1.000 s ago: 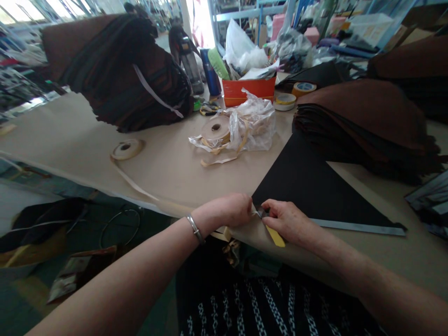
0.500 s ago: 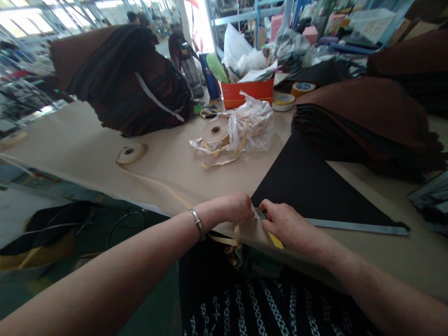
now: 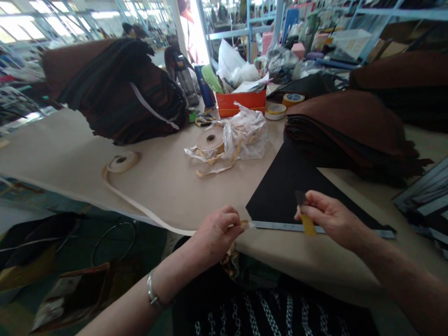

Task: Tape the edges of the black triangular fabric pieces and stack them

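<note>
My left hand [image 3: 220,228], a bracelet on its wrist, pinches the end of a beige tape [image 3: 154,215] at the table's front edge. That tape runs back in a curve to a roll [image 3: 122,161] on the left. My right hand [image 3: 329,215] is closed on a small flat blade-like tool [image 3: 308,225], yellow at the lower end and dark at the upper. It is held over a black fabric panel [image 3: 283,191]. Along the panel's front edge lies a pale strip [image 3: 276,226], its left end close to my left fingertips.
Dark brown fabric piles stand at left [image 3: 105,93] and right [image 3: 343,126]. Between them are another tape roll [image 3: 210,139] in a plastic bag [image 3: 250,135], scissors [image 3: 205,120], a red box [image 3: 241,103] and tape rolls [image 3: 276,112]. The table edge [image 3: 105,205] drops to the floor.
My hands were together at the panel's left corner and are now apart. My right hand has moved right with the blade-like tool; my left has moved slightly left, holding the tape end.
</note>
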A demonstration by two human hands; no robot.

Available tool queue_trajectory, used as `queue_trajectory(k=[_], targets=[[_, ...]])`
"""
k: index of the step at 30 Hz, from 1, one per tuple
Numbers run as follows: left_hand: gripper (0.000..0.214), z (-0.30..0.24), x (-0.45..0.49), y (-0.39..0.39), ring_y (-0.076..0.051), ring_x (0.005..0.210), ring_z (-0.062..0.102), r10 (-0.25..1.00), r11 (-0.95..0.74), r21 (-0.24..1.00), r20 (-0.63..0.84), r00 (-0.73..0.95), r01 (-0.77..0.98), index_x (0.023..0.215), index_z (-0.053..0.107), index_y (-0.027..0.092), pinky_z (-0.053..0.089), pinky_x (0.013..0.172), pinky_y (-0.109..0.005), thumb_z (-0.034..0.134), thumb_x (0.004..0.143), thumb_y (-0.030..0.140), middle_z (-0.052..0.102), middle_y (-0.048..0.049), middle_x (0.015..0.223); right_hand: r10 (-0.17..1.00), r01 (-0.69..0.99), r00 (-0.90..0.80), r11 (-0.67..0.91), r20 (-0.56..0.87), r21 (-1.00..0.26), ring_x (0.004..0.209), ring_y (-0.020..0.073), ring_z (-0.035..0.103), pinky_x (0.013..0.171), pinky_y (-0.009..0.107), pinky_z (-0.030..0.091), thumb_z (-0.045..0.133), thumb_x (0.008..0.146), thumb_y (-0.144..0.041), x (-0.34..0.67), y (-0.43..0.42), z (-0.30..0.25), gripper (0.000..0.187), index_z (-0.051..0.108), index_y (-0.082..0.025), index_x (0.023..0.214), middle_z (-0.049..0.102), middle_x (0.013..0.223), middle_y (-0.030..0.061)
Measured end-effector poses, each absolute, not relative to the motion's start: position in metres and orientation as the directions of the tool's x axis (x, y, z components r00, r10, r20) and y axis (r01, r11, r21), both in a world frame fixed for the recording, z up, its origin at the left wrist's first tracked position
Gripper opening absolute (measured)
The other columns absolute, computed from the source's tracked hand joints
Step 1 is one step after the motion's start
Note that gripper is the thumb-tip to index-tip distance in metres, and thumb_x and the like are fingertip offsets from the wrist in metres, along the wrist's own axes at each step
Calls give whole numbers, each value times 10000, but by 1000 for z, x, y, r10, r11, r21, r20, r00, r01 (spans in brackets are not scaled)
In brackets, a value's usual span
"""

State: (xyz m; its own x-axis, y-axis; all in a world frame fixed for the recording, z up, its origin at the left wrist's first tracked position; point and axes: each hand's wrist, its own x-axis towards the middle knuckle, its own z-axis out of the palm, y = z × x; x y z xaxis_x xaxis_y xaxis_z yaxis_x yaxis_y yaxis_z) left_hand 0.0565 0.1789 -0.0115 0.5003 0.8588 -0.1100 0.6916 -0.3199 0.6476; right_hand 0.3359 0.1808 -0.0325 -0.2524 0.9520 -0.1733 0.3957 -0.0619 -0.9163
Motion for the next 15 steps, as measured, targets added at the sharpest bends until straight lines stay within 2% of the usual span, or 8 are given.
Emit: queue_trajectory(k=[2, 4, 5, 7, 9, 12, 15], targets=[[238, -19, 54, 176, -126, 794, 541, 863, -291, 762, -53, 503, 579, 674, 554, 145, 429, 732, -227, 499, 891, 226, 553, -25, 969, 974, 389, -163, -83, -157, -917, 679, 147, 591, 627, 270, 469, 425, 881, -402, 371, 185, -35, 236, 496, -176, 873, 625, 807, 45], [255, -27, 57, 175, -127, 806, 553, 861, -265, 807, -49, 507, 528, 664, 547, 148, 441, 754, -238, 476, 894, 233, 556, -29, 1016, 986, 541, -123, -29, -114, -840, 690, 167, 604, 668, 308, 484, 418, 875, -404, 404, 193, -41, 255, 521, -175, 917, 636, 816, 53], [254, -31, 61, 175, -136, 829, 558, 859, -268, 809, -45, 511, 523, 663, 550, 149, 445, 774, -250, 474, 892, 231, 559, -33, 1034, 989, 650, -124, 17, -84, -760, 744, 185, 615, 718, 329, 484, 439, 862, -389, 418, 197, -44, 259, 551, -172, 948, 649, 855, 64], [229, -39, 71, 176, -173, 932, 551, 851, -309, 775, -33, 524, 551, 680, 575, 155, 447, 841, -295, 481, 881, 212, 557, -49, 1093, 988, 824, -144, 87, -59, -560, 952, 228, 609, 856, 362, 449, 490, 838, -351, 440, 206, -52, 313, 600, -185, 1079, 655, 1038, 84], [192, -44, 82, 177, -214, 1033, 513, 840, -373, 698, -27, 542, 612, 702, 606, 161, 432, 910, -347, 494, 858, 168, 555, -59, 1127, 983, 908, -145, 89, -109, -410, 1072, 247, 575, 905, 372, 424, 508, 839, -344, 453, 212, -57, 405, 573, -232, 1223, 621, 1176, 77], [194, -46, 94, 179, -236, 1028, 501, 835, -432, 557, -50, 547, 709, 702, 624, 163, 427, 932, -379, 491, 827, 97, 579, -64, 1061, 980, 961, -112, 64, -166, -269, 973, 261, 624, 804, 370, 459, 503, 854, -393, 458, 210, -57, 430, 553, -277, 1265, 656, 1112, 77], [211, -43, 96, 176, -233, 959, 514, 838, -428, 505, -87, 538, 749, 696, 611, 155, 444, 876, -369, 478, 853, 107, 588, -66, 966, 974, 973, -162, 130, -160, -190, 875, 258, 646, 746, 361, 463, 485, 867, -377, 454, 194, -49, 352, 611, -263, 1175, 681, 1023, 80]])
